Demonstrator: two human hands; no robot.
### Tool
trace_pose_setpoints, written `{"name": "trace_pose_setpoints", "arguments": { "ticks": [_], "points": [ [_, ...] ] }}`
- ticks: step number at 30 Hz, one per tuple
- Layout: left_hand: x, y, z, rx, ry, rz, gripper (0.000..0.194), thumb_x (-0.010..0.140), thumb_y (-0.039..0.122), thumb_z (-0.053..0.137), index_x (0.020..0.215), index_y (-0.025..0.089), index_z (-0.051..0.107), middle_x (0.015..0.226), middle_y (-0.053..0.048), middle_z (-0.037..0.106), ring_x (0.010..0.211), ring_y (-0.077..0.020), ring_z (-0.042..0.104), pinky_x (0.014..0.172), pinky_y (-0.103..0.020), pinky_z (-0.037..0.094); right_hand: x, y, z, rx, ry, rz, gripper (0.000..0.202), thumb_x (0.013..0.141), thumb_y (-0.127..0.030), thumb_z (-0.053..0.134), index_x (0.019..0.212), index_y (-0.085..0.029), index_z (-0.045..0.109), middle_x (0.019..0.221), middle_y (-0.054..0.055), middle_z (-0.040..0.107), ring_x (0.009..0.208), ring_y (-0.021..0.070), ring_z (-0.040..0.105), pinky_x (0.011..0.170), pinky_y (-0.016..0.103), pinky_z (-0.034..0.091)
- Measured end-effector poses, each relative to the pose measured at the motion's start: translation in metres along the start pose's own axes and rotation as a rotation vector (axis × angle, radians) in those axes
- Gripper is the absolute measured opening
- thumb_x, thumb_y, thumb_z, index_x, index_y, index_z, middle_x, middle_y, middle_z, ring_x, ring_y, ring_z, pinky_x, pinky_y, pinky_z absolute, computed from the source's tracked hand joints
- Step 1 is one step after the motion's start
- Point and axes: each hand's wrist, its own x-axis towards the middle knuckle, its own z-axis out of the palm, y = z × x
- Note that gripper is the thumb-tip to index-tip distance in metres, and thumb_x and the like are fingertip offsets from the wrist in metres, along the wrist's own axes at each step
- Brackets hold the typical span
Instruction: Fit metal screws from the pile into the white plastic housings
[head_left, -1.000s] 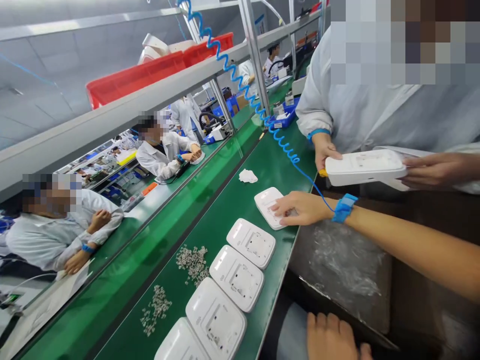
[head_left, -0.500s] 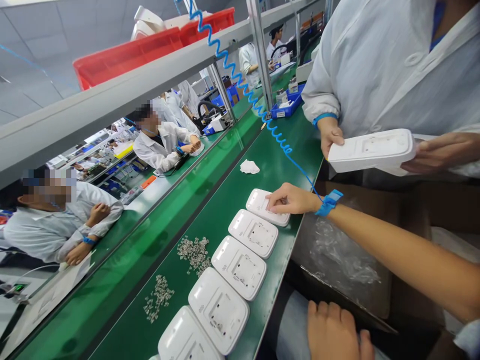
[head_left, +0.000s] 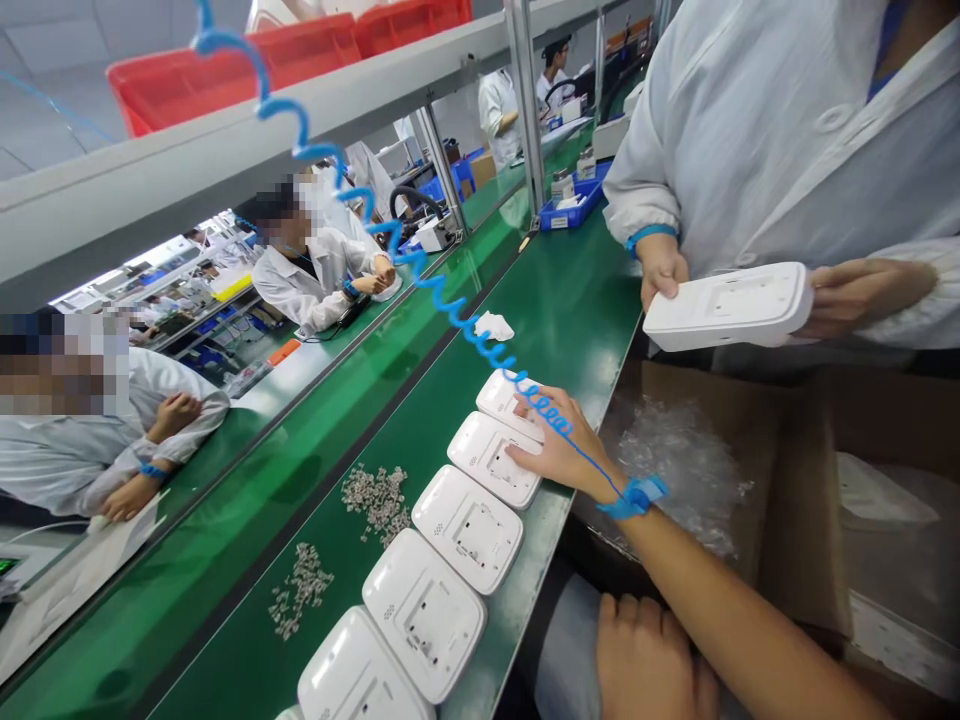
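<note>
Head view: the right hand (head_left: 559,450), banded by a blue antistatic wrist strap (head_left: 636,495), is laid flat with fingers spread on the second white rounded plastic housing (head_left: 491,458) in a row along the green conveyor belt (head_left: 420,420), nothing being clasped, while the left hand (head_left: 652,665) is rested loosely open below the belt edge. The coiled blue cord (head_left: 420,280) could be snagged on a housing and a shell dragged off the near edge. Small grey parts (head_left: 375,495) are scattered on the belt beneath a metal shelf holding red bins (head_left: 225,75), and another white housing is held by a co-worker's hands (head_left: 664,270).

right hand (head_left: 559,450): arm outstretched, palm down | left hand (head_left: 649,665): resting flat
</note>
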Motion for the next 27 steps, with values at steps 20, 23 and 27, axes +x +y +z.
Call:
{"name": "trace_pose_setpoints", "arguments": {
  "ticks": [20,23,27],
  "points": [
    [-0.03,-0.019,-0.014,-0.157,0.319,-0.021,0.023,0.086,0.035,0.056,0.1,0.023,0.07,0.111,-0.009,0.068,0.107,-0.0313,0.059,0.099,-0.052,0.049,-0.087,-0.01,-0.012,0.279,0.54,0.528,0.019,0.098,-0.039,0.046,0.108,-0.024,0.052,0.103,0.011,0.061,0.098,0.0287,0.061,0.091,0.048,0.052],
    [-0.06,-0.043,-0.031,-0.673,0.416,-0.034,0.029,0.085,0.039,0.064,0.112,0.032,0.072,0.119,-0.005,0.068,0.113,-0.0314,0.061,0.09,-0.046,0.056,-0.16,-0.035,0.004,0.215,0.357,0.536,0.013,0.094,-0.038,0.047,0.098,-0.028,0.055,0.089,0.008,0.061,0.082,0.0293,0.062,0.071,0.046,0.056],
    [-0.075,-0.057,-0.05,-1.044,0.359,0.314,0.033,0.097,0.042,0.059,0.115,0.015,0.066,0.099,-0.006,0.065,0.084,-0.0175,0.064,0.077,-0.036,0.059,-0.208,-0.064,0.023,0.029,-0.251,0.366,0.021,0.085,-0.037,0.059,0.104,-0.03,0.065,0.115,0.013,0.065,0.106,0.0397,0.061,0.085,0.059,0.055]
  ]
}}
